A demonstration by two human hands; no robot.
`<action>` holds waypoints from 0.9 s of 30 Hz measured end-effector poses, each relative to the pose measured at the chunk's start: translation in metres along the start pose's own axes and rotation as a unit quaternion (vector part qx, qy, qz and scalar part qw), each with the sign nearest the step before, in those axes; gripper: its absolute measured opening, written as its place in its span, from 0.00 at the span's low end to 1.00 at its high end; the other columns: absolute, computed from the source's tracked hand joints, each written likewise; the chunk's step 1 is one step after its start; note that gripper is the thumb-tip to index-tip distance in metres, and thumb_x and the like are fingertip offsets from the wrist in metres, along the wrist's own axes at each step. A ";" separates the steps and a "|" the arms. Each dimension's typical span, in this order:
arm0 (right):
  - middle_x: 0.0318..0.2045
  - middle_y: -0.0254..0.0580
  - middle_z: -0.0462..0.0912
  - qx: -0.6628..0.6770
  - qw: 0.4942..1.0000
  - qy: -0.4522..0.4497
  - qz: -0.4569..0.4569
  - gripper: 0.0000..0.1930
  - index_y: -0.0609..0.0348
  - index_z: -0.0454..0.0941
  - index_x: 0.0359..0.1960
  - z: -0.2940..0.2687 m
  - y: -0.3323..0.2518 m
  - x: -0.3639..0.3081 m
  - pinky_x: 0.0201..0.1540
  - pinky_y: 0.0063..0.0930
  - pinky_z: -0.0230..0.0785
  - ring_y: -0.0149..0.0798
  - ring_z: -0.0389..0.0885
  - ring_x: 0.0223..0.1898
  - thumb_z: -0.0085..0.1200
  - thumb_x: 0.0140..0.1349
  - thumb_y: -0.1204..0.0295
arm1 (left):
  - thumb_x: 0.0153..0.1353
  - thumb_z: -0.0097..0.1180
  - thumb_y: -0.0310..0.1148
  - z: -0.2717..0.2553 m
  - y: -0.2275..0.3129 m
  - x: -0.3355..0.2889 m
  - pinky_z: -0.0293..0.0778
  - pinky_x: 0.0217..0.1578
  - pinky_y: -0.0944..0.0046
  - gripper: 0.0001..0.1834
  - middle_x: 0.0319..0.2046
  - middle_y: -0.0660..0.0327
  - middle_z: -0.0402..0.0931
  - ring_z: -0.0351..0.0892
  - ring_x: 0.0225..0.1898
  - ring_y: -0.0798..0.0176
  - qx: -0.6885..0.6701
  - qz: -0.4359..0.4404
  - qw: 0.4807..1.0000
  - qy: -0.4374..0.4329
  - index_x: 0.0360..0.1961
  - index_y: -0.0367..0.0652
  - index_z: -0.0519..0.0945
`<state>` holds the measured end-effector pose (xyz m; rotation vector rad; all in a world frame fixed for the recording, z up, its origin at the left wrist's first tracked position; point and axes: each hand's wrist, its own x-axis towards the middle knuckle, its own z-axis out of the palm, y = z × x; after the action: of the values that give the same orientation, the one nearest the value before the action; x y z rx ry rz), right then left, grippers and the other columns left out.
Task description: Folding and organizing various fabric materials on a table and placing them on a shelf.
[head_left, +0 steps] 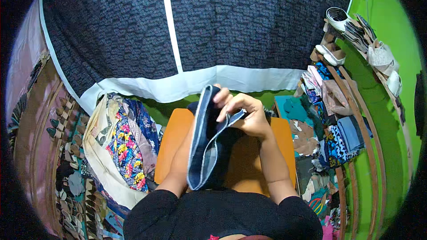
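Note:
A folded piece of dark blue denim (pixel 199 151) with pale frayed edges hangs in front of my chest, its layers spread into a narrow V. My left forearm passes behind the cloth, and only the fingers of my left hand (pixel 222 96) show past its top edge, curled against it. My right hand (pixel 250 114) pinches the upper right edge of the denim between thumb and fingers. Beneath both hands lies an orange-brown tabletop (pixel 281 151), partly covered by the denim and my arms. My left palm is hidden by the cloth.
Patterned and cream fabrics (pixel 129 146) are heaped left of the table. Wooden racks with shoe shapes (pixel 66 151) line the left wall. On the right, folded cloths (pixel 351 133) and scraps sit by wooden rails (pixel 360 106). A dark patterned curtain (pixel 240 22) hangs ahead.

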<state>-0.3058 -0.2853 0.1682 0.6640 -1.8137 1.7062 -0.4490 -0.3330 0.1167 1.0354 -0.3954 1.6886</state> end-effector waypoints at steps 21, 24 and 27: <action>0.19 0.36 0.71 -0.365 0.896 0.251 -0.012 0.12 0.59 0.80 0.29 -0.001 0.058 0.017 0.28 0.19 0.62 0.30 0.71 0.24 0.60 0.38 0.80 | 0.57 0.46 0.31 0.058 0.046 -0.020 0.66 0.42 0.69 0.14 0.37 0.55 0.73 0.71 0.40 0.66 0.540 -0.130 0.798 0.234 0.42 0.32 0.71; 0.19 0.39 0.72 -0.395 0.866 0.305 -0.036 0.08 0.60 0.79 0.25 -0.011 0.068 0.025 0.25 0.22 0.62 0.32 0.71 0.22 0.59 0.39 0.79 | 0.42 0.63 0.38 0.071 0.043 -0.027 0.67 0.42 0.63 0.31 0.40 0.53 0.71 0.72 0.40 0.62 0.687 -0.137 0.663 0.264 0.45 0.35 0.65; 0.18 0.40 0.72 -0.418 0.842 0.340 -0.035 0.06 0.62 0.78 0.23 -0.020 0.078 0.035 0.23 0.24 0.60 0.34 0.70 0.20 0.59 0.40 0.78 | 0.32 0.68 0.42 0.089 0.025 -0.029 0.70 0.37 0.63 0.35 0.32 0.49 0.73 0.75 0.35 0.58 0.802 -0.230 0.474 0.281 0.40 0.35 0.67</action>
<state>-0.3838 -0.2593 0.1372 -0.2331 -1.7031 0.7608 -0.4306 -0.4217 0.1497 1.3833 2.1678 1.3720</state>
